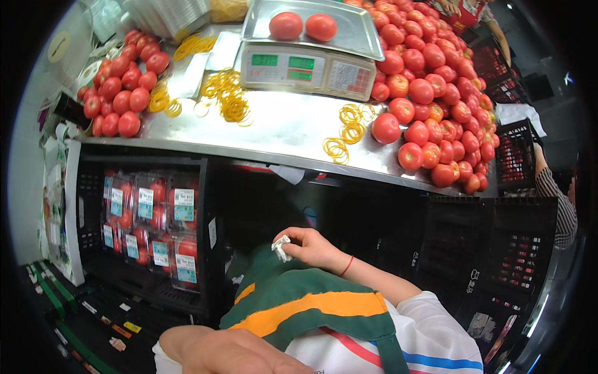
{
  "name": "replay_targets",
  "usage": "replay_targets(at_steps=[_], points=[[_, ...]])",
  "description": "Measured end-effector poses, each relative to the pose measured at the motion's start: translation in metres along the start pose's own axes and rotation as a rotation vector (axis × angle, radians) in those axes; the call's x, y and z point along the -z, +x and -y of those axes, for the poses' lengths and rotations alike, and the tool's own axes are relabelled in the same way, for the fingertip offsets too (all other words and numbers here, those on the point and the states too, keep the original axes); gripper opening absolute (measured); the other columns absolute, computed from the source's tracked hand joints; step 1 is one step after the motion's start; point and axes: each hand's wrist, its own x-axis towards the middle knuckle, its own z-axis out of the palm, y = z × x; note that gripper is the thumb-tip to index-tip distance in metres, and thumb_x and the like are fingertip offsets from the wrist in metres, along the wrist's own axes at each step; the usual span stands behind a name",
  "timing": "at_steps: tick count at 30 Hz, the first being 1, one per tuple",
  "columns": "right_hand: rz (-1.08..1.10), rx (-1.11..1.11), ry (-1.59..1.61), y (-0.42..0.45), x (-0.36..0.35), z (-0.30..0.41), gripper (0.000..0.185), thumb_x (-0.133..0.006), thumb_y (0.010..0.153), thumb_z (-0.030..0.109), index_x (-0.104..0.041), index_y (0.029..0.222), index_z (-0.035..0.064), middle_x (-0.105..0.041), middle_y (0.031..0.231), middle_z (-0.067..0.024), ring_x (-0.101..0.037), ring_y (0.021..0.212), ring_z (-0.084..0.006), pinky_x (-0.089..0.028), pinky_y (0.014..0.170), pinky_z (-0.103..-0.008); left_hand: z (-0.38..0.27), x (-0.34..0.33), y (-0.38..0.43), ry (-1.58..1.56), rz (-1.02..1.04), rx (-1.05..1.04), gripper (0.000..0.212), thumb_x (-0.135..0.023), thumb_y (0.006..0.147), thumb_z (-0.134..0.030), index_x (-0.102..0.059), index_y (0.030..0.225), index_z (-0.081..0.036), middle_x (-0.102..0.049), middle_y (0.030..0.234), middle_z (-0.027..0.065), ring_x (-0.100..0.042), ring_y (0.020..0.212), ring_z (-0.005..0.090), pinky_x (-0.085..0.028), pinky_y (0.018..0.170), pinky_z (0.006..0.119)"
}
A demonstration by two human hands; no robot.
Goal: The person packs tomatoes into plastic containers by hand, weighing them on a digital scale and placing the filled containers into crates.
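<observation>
My right hand (306, 247), with a red string at its wrist, pinches a crumpled white tissue (281, 248) in front of the green apron (299, 285). Low in the picture my left hand (238, 353) lies near my chest, its fingers partly cut off by the frame edge; whether it holds anything is hidden. Beyond both hands stands a metal table (280, 117) with a digital scale (303, 70). Two tomatoes (303, 26) rest on its steel pan. Yellow rubber bands (229, 96) lie in loose clusters on the tabletop.
A big heap of tomatoes (434, 93) covers the table's right side; a smaller pile (124, 89) is at left. Labelled clear packs of tomatoes (156, 210) fill part of a black crate (203, 233) below. Black crates (467, 248) stand at right. Other people (558, 201) are at the right edge.
</observation>
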Motion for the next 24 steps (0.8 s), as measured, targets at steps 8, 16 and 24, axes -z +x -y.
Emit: replay_targets(at_steps=[8,16,24], points=[[0.005,-0.013,0.044,0.003,0.007,-0.005,0.018,-0.052,0.085,0.006,-0.057,0.102,0.0005,-0.061,0.09,-0.0026,-0.057,0.084,-0.0081,-0.047,0.076,-0.0239,-0.011,0.008,0.004,0.108,0.131,0.396,0.022,-0.064,0.081,-0.008,-0.06,0.092,0.011,-0.057,0.1,0.0251,-0.059,0.082,0.0321,-0.047,0.074,0.036],[-0.185,0.013,0.228,-0.009,0.003,0.006,0.019,-0.053,0.086,0.008,-0.059,0.101,0.0003,-0.062,0.087,-0.0021,-0.057,0.079,-0.0075,-0.047,0.072,-0.0221,-0.008,0.012,0.003,-0.063,0.114,0.239,0.015,-0.062,0.081,-0.004,-0.061,0.088,0.009,-0.06,0.089,0.0185,-0.059,0.074,0.026,-0.047,0.064,0.03],[-0.704,0.257,0.282,-0.07,0.012,-0.005,0.018,-0.055,0.083,0.006,-0.061,0.097,-0.0028,-0.064,0.089,-0.0048,-0.058,0.084,-0.01,-0.048,0.076,-0.0257,-0.002,0.095,0.039,1.847,0.434,0.21,0.02,-0.067,0.065,0.0,-0.063,0.085,-0.001,-0.062,0.082,0.0083,-0.057,0.071,0.0242,-0.046,0.061,0.031]])
